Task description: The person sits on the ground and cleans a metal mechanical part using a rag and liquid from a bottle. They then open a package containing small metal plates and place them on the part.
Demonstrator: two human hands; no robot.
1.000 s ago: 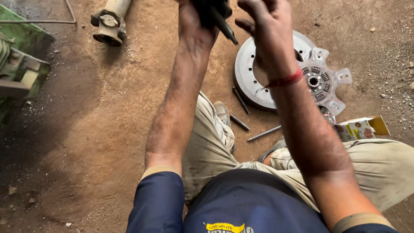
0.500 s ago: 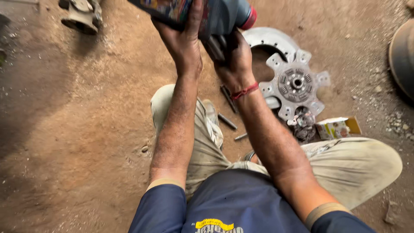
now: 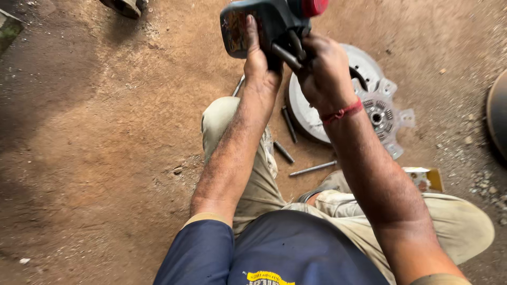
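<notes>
1. Head view showed a blue power tool [image 3: 264, 26] with a red cap, its plastic casing smooth, raised above the packed brown dirt floor [image 3: 105, 132].
2. The left hand [image 3: 259, 66] had its fingers wrapped shut around the tool's body.
3. The right hand [image 3: 325, 74] had its fingers curled shut on the tool's dark handle.
4. Beneath lay a round grey metal clutch plate [image 3: 369, 100] and loose dark bolts [image 3: 288, 124].

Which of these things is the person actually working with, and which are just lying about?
In hand:
dark power tool with red cap, held by left hand and right hand

Lying about:
round grey metal clutch disc
loose dark metal bolts
small yellow box
</notes>
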